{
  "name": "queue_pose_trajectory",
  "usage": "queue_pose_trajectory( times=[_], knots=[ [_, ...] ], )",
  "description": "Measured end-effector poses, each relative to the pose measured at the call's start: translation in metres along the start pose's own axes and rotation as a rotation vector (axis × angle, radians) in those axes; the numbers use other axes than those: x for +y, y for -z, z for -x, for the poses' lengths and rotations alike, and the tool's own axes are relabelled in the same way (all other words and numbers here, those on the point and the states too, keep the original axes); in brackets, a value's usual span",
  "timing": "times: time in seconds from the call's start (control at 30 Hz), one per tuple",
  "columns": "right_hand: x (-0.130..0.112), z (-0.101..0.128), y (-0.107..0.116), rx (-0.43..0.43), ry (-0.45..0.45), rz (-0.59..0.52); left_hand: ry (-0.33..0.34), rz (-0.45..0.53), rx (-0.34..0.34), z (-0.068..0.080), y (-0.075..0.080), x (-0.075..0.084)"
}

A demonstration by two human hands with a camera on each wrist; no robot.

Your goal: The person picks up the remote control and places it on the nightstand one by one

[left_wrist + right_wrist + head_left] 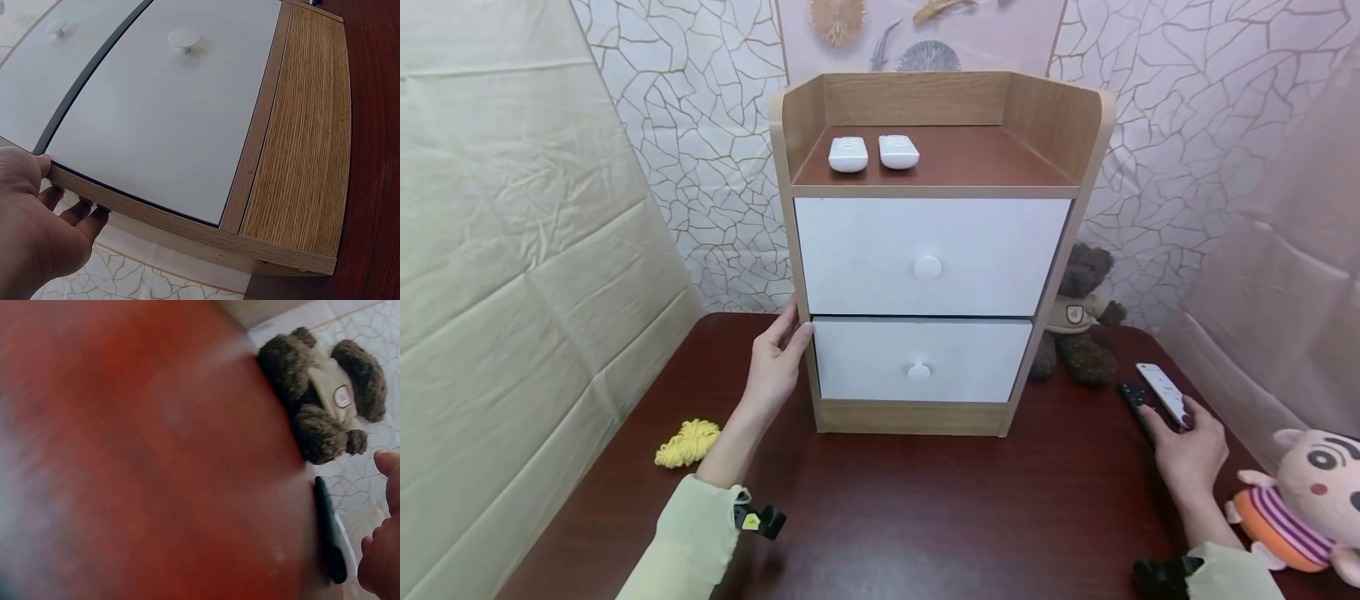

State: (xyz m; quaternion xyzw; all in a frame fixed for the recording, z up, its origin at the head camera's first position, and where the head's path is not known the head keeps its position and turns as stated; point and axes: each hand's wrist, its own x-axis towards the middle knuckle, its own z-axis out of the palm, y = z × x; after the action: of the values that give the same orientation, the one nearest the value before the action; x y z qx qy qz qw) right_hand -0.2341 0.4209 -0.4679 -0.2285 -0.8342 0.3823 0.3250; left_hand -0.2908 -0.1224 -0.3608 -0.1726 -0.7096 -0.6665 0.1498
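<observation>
Two hands out, two jobs, and plenty that could slip. Nearest me, my right hand (1187,446) rests on the tabletop (925,517) at the right, fingers (1183,417) curled down onto the near end of the white remote (1161,392), which lies just beside a black remote (1138,404). From the right wrist view it's blurred, so I can't tell if I'm truly pinching the white one or only touching it. Risk here: the two remotes sit side by side, and a sloppy grip could drag the black one along or flick it toward the striped doll (1300,504) at the edge.

Further out, my left hand (775,367) is laid against the left side of the cabinet (925,417), fingers straight and together, thumb on the front edge by the lower drawer (921,360). The left wrist view shows my fingertips (81,209) wrapped just behind that edge. Push too hard and the cabinet may slide on this smooth wood, or rock.

Farther still, a teddy (1078,325) leans by the cabinet's right side; a sliding cabinet would shove it. The yellow yarn (688,442) at my left is well apart.

Farthest, two white remotes (872,153) lie on the cabinet's top. Any jolt might send them skating, I reckon.
</observation>
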Motion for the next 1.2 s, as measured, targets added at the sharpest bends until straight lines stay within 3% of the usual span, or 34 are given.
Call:
queue_pose_trajectory(
  times=[0.33,0.6,0.8,1.2],
  knots=[
    [0.014,0.008,-0.003,0.027,-0.104,-0.009,0.012,0.009,-0.001,0.0,-0.002,0.0],
    [0.016,0.012,0.002,-0.049,-0.238,-0.005,0.007,0.011,-0.004,0.0,-0.002,0.001],
    [0.018,0.011,0.001,-0.119,-0.24,0.054,0.004,0.011,-0.004,0.0,-0.001,0.002],
    [0.017,0.01,-0.006,-0.109,-0.185,0.163,0.01,0.029,-0.005,0.0,0.0,0.003]
  ],
)
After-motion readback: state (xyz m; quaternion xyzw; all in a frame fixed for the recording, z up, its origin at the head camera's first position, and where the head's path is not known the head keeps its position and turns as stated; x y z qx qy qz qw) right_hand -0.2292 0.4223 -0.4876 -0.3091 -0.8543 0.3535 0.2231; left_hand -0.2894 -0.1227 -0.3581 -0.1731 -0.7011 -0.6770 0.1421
